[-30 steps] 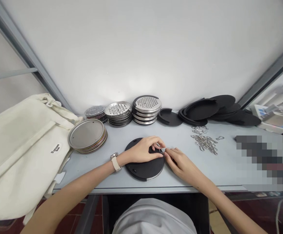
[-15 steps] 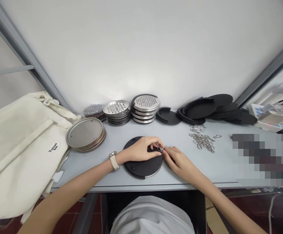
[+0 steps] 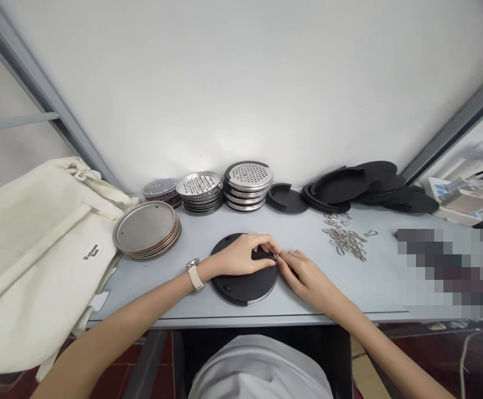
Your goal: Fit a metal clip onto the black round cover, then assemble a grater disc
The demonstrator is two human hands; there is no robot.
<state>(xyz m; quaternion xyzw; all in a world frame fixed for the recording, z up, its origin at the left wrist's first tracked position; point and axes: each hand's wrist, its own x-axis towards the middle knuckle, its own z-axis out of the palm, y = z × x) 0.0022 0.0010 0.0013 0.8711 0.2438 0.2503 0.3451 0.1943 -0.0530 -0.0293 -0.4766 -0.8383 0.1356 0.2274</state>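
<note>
A round black disc with small slots lies on the table in front of me, a strip of silvery metal showing at its lower right rim. My left hand lies across the top of it, thumb and fingers curled round a small metal snap clip at the disc's right edge. From the right, my right hand pinches at the same clip with thumb and forefinger. The fingertips hide much of the clip, so whether it runs through the disc's hole I cannot tell.
Loose metal clips lie right of my hands. Flat metal discs are stacked at left, beside a cream bag. Grater discs and a taller grater stack stand along the wall, with black covers farther right.
My fingers have shifted very slightly at the clip, and a bit more of its metal shows between them. The disc and both arms have stayed in place.
</note>
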